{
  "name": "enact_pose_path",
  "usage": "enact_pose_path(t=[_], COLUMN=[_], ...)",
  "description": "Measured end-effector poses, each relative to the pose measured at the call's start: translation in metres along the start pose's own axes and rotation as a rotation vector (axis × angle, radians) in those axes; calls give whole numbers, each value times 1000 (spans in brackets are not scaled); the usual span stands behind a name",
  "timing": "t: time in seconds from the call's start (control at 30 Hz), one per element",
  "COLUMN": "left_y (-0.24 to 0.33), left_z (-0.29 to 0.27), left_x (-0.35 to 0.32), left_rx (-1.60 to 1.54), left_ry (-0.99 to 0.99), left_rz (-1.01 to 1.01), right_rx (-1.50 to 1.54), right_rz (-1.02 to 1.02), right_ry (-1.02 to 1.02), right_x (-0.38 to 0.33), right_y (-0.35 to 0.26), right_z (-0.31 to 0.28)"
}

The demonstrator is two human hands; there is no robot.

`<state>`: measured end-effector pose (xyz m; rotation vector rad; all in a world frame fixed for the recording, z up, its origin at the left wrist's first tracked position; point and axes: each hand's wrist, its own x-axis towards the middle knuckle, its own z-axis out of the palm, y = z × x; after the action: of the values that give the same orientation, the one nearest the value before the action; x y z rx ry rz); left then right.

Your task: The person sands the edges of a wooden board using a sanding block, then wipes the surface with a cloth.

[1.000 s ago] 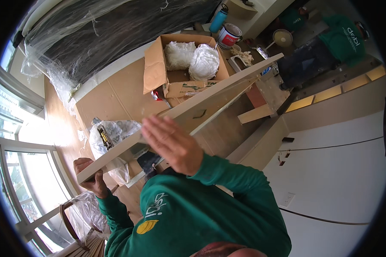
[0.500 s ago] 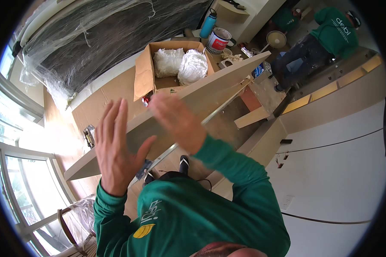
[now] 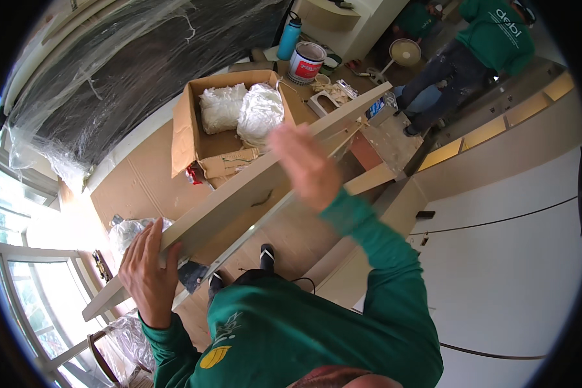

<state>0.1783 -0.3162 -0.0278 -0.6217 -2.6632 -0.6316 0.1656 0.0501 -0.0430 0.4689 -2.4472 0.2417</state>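
A long, light beige board (image 3: 223, 199) stands on edge, slanting from lower left to upper right in front of me. My left hand (image 3: 147, 275) is at its near-left part, fingers stretched along the top edge and thumb apart. My right hand (image 3: 307, 169) is raised over the board's middle and smeared by motion, so its fingers cannot be read and contact with the board is unclear. A narrow pale strip (image 3: 242, 238) runs along my side of the board. Beside my left thumb is a dark flat piece (image 3: 192, 276) I cannot identify.
An open cardboard box (image 3: 184, 132) with white plastic-wrapped bundles sits beyond the board. Behind it stand a paint can (image 3: 306, 63) and a blue bottle (image 3: 290, 39). A co-worker in green (image 3: 495, 39) stands at upper right. A plastic-wrapped chair (image 3: 126, 343) is at lower left.
My left hand has moved down and left to the board's edge. The right hand has shifted right and slightly lower. The view has turned, and the box appears further left.
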Motion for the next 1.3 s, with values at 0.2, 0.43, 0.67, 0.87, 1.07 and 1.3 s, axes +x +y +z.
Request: enact_pose_path(t=[0.2, 0.43, 0.67, 0.87, 1.07, 1.3], left_y=[1, 4, -4, 2, 9, 17], left_z=[2, 0, 1, 0, 2, -3], left_x=[-5, -7, -4, -15, -19, -26], left_rx=[80, 43, 88, 72, 67, 49], left_ry=[15, -21, -65, -71, -66, -69], left_rz=[21, 10, -51, -17, -33, -31], right_rx=[168, -334, 101, -258, -58, -326], right_rz=[-111, 238, -80, 165, 11, 162], right_ry=[-26, 80, -25, 33, -33, 72], right_x=[4, -50, -16, -52, -41, -81], right_y=[-28, 210, 79, 266, 159, 323], right_z=[7, -47, -17, -60, -38, -71])
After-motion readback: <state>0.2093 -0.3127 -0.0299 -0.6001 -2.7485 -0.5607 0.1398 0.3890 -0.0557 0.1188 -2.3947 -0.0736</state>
